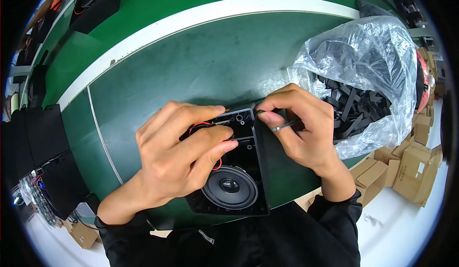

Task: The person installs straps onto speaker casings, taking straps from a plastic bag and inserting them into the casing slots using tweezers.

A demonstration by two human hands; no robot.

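A black speaker box (262, 181) lies open on the green table in front of me, with a round speaker cone (230, 186) at its near end. My left hand (184, 147) reaches over the box's left side, its thumb and fingers closed near the far compartment; what they hold, if anything, is hidden. Red wires (217, 164) show beside and below those fingers. At the far right corner of the box, my right hand (301, 123) pinches a thin dark strip (283, 126) between thumb and forefinger.
A clear plastic bag (363, 42) full of black strips (356, 106) stands right on the table (191, 61). Black panels (43, 147) and cables are at the left edge. Another black box (98, 6) sits at the far left. Cardboard boxes (418, 171) are at the lower right.
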